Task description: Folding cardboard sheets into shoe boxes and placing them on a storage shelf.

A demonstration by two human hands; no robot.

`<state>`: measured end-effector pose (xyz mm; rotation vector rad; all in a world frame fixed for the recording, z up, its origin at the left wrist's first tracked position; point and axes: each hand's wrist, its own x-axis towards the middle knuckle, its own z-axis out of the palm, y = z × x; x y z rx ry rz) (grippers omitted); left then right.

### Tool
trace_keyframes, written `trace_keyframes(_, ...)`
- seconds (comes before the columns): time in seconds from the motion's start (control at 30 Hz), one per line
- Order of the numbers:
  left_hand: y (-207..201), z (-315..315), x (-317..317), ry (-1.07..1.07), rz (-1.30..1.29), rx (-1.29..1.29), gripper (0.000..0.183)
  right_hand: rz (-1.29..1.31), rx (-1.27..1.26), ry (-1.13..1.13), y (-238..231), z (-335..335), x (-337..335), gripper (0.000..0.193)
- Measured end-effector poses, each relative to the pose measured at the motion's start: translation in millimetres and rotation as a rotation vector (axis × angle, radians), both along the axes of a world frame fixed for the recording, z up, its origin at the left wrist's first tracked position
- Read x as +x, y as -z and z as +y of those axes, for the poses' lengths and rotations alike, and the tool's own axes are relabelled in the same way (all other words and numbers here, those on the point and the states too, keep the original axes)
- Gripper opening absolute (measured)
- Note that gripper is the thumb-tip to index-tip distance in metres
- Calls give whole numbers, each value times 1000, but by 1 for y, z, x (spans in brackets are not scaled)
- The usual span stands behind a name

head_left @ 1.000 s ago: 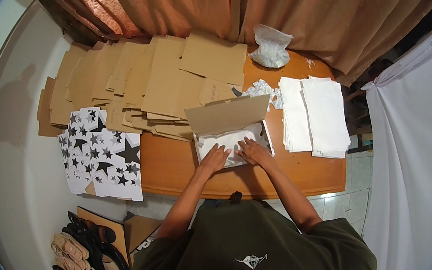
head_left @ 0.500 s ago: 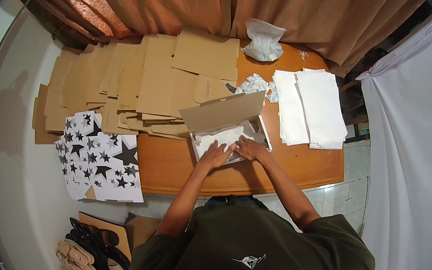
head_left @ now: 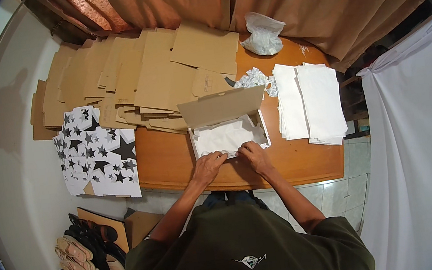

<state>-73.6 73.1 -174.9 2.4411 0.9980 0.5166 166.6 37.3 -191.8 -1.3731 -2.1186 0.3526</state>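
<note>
An open cardboard box [head_left: 266,131] stands near the table's front edge, its lid [head_left: 223,106] raised at the back. White tissue paper [head_left: 229,134] lines the inside and looks slightly wrinkled. My left hand [head_left: 210,166] is closed at the left part of the box's near wall, fingers curled over the rim. To its right, my right hand [head_left: 254,156] grips the same rim with bent fingers. Whether the fingertips also pinch the paper's edge, I cannot tell.
Flat brown cardboard pieces [head_left: 159,77] cover the back left; star-printed sheets [head_left: 93,156] lie at the left. White paper stacks [head_left: 321,102] are on the right, behind them crumpled paper [head_left: 254,78] and a plastic bag [head_left: 263,36]. Sandals [head_left: 82,256] stand at lower left.
Both hands have drawn back toward me, from flat on the paper inside the box to its near rim. Their fingers have curled, and more of the tissue paper shows.
</note>
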Motion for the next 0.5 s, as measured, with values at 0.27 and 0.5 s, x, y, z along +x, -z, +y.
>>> trace_keyframes(0.27,12,-17,-26,4,20,125,42,-47,52,-41,13,-19,-12,26)
trace_keyframes(0.5,31,-22,-29,28,169,94,46,-172,132,3,22,-35,-17,27)
